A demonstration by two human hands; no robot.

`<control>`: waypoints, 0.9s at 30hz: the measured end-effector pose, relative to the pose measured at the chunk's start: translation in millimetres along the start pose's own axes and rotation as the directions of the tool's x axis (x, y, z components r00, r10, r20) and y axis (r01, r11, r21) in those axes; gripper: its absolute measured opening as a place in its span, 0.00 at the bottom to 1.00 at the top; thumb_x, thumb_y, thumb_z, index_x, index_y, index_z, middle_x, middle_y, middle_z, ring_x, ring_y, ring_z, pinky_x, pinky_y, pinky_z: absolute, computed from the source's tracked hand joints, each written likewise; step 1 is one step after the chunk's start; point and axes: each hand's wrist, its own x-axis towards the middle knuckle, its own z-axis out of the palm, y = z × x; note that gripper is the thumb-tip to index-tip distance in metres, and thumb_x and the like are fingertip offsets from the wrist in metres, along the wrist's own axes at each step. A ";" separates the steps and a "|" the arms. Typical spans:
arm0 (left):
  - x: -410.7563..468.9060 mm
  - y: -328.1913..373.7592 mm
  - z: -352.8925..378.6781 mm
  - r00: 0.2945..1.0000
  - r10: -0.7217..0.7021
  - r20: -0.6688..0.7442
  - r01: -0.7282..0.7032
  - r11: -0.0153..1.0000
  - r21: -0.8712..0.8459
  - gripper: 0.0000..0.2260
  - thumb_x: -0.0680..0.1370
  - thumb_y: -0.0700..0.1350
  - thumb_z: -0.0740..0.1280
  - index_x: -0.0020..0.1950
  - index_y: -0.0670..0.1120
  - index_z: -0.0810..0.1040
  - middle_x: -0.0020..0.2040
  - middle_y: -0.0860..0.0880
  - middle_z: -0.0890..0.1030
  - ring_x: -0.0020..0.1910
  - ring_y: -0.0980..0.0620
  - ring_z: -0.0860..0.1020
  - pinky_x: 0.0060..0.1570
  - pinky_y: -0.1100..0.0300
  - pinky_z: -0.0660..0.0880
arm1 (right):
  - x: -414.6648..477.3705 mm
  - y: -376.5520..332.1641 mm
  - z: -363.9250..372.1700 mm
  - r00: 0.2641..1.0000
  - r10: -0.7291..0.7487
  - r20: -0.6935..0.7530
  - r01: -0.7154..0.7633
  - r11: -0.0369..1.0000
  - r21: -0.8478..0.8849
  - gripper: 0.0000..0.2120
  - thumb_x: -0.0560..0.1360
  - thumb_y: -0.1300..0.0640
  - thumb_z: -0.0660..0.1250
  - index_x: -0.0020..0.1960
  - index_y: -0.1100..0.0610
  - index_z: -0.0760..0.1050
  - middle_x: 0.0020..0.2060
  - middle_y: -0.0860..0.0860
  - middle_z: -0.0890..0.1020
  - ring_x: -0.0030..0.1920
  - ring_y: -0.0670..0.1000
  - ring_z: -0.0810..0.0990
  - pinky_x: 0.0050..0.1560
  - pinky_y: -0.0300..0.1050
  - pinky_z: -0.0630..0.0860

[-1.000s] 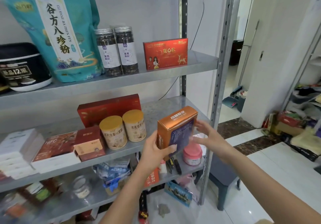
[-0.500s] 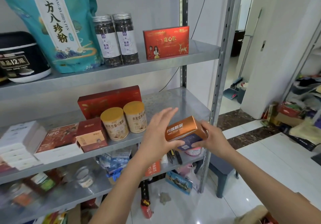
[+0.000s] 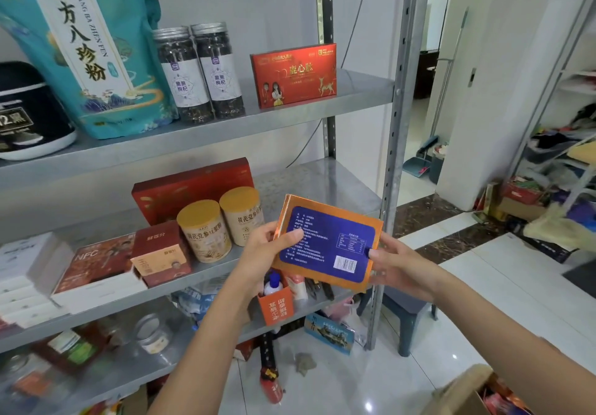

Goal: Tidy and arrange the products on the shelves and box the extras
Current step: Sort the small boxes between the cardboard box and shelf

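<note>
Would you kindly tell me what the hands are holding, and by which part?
An orange box, blue back panel facing the camera: the left hand grips its left edge, the right hand its right edge.

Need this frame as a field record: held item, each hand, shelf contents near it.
held item: orange box, blue printed back facing the camera, tilted
left hand: grips the box's left edge, thumb on the blue panel
right hand: grips the box's right edge
box position: in the air in front of the middle shelf, not resting on it
middle shelf: two yellow-lidded cans side by side, bare metal to their right
top shelf: red box upright, two dark jars, teal bag
</note>
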 end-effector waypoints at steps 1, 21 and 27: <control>2.5 -2.6 0.6 0.999 -0.031 0.008 0.031 1.000 -0.004 0.19 0.66 0.53 0.75 0.53 0.45 0.81 0.47 0.44 0.86 0.43 0.48 0.85 0.36 0.62 0.79 | -0.6 2.2 1.0 1.000 -0.001 0.010 0.001 1.000 0.004 0.42 0.58 0.49 0.83 0.68 0.55 0.71 0.61 0.58 0.80 0.59 0.60 0.80 0.52 0.55 0.81; 7.2 -47.6 69.7 0.997 -0.080 0.022 0.077 0.989 0.124 0.27 0.72 0.36 0.74 0.68 0.49 0.70 0.56 0.49 0.82 0.55 0.51 0.81 0.51 0.58 0.80 | -4.4 5.7 61.1 0.847 -0.311 -0.431 0.107 0.894 -0.434 0.08 0.79 0.58 0.66 0.53 0.57 0.83 0.45 0.48 0.85 0.51 0.48 0.83 0.55 0.49 0.79; 18.9 -48.6 45.3 0.955 -0.207 0.212 0.261 0.925 -0.275 0.21 0.68 0.39 0.71 0.61 0.42 0.76 0.55 0.38 0.83 0.49 0.38 0.83 0.45 0.37 0.80 | 3.1 7.4 11.2 0.687 -0.219 -0.692 0.028 0.961 -0.276 0.27 0.73 0.63 0.73 0.68 0.54 0.67 0.61 0.49 0.73 0.56 0.46 0.77 0.55 0.51 0.77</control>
